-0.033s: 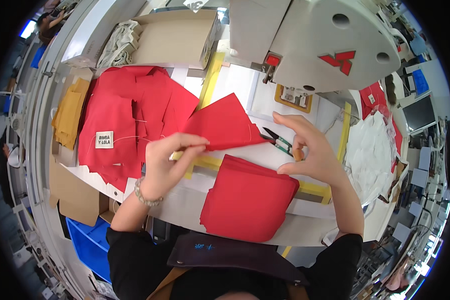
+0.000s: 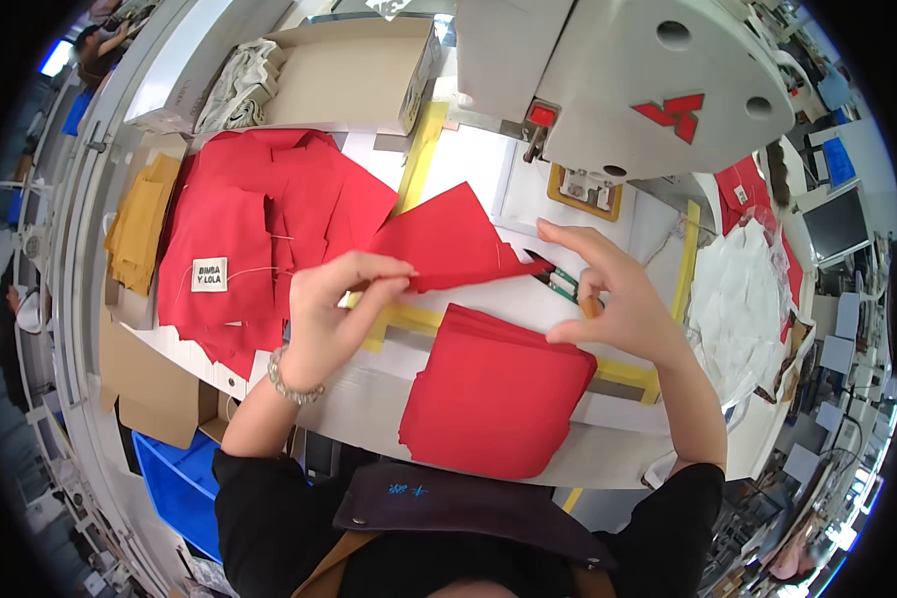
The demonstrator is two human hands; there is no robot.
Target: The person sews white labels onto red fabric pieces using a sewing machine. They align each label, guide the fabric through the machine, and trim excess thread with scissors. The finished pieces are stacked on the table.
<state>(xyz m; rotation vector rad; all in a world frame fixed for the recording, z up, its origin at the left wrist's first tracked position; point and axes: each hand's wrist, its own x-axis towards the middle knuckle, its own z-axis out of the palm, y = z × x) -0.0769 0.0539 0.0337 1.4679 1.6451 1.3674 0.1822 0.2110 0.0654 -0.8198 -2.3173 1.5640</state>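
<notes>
My left hand pinches the near edge of a red fabric piece, whose narrow edge strip is lifted toward the right. My right hand is beside that piece, thumb and forefinger spread, an orange band on a bent finger. Green-handled thread snips with dark blades lie by its fingers; I see no clear grip on them. A stack of red squares is below both hands, and a larger red fabric pile with a white label is on the left.
A sewing machine head overhangs the work table. Around it are an open cardboard box, yellow pieces, a white bundle and a blue bin. A co-worker is at the far upper left.
The right part of the red piece's near edge has risen over the snips' blades. My right hand has shifted slightly up and left.
</notes>
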